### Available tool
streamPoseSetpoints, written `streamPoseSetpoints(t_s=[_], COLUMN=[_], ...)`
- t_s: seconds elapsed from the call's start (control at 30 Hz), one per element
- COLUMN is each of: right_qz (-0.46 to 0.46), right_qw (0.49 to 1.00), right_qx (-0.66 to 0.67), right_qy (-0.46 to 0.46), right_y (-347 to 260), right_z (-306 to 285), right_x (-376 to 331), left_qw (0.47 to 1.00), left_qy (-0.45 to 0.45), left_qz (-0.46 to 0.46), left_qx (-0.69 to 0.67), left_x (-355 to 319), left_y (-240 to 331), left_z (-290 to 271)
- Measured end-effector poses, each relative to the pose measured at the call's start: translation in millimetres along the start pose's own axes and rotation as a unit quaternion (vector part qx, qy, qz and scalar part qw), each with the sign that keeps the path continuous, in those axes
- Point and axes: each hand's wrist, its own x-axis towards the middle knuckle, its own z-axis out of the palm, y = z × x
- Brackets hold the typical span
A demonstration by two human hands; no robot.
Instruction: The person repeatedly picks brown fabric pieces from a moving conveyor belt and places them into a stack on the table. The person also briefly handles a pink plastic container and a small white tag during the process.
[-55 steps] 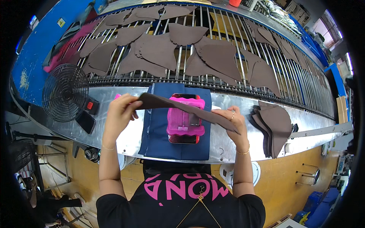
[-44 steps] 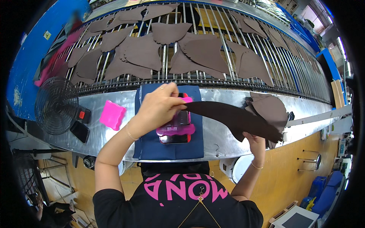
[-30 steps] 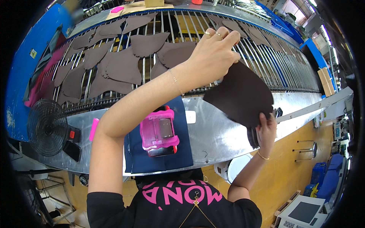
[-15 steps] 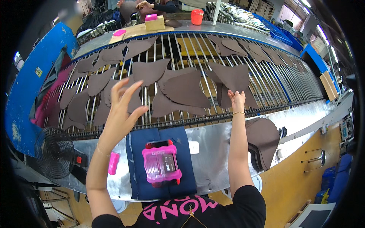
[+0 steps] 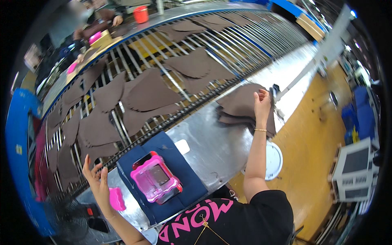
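- Left hand [image 5: 96,179]: fingers spread well apart, thumb away from them, palm bare, no hold on anything; up near the front edge of the rod rack [image 5: 241,51], close to the pink block [image 5: 117,199].
- Right hand [image 5: 262,102]: fingers bent, thumb near fingertips; over the right side of the brown stack [image 5: 239,100]. Whether it pinches a piece, can't say from this view.
- Brown stack: several flat curved pieces, edges fanned out at left, on the metal table [image 5: 216,139], toward its right end, just beside the rack.
- More brown pieces [image 5: 149,90] lie flat across the rack's rods, some overlapping.
- Blue cloth [image 5: 190,179]: on the table between the two hands, in front of the person.
- Pink tray [image 5: 145,179]: sits on the cloth, over a red-and-black thing; small dark patch within.
- Pink block: on the table, left of the cloth.
- White card [image 5: 182,146]: table, just right of the cloth.
- Fan [image 5: 65,216]: far left, dark and blurred.
- Red bucket [image 5: 141,14]: beyond the rack; another person's hand [image 5: 117,20] near it.
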Motion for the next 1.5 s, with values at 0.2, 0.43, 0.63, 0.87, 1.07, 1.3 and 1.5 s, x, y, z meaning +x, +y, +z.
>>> streamPoseSetpoints(t_s=[0.2, 0.43, 0.63, 0.87, 1.07, 1.3, 1.5], right_qz=[0.069, 0.049, 0.077, 0.081, 0.067, 0.060, 0.120], right_qw=[0.945, 0.921, 0.933, 0.956, 0.942, 0.915, 0.914], right_qx=[-0.318, -0.385, -0.350, -0.283, -0.329, -0.392, -0.381], right_qy=[-0.031, 0.010, 0.030, -0.008, 0.002, -0.076, -0.070], right_y=[87.6, 68.0, 60.9, 74.1, 68.6, 75.9, 39.6], right_z=[-82.1, -64.2, -65.8, -73.9, -71.1, -79.6, -94.8], right_x=[4.6, -9.8, -8.6, 13.7, 13.3, 24.9, 1.7], left_qw=[0.995, 0.997, 0.996, 0.997, 0.999, 0.999, 0.999], left_qy=[-0.028, 0.010, 0.025, 0.021, 0.015, 0.006, 0.011], left_qz=[-0.024, -0.043, -0.063, -0.050, -0.039, -0.040, -0.044], left_qx=[-0.088, -0.069, -0.049, -0.049, -0.022, -0.019, -0.005], left_x=[-13.2, -45.5, -66.2, -61.5, -62.3, -64.1, -65.1], left_y=[-21.0, -14.6, -37.1, -30.7, -36.9, -35.0, -28.8], left_z=[13.8, -5.1, -20.5, -5.7, -2.2, 3.9, 5.9])
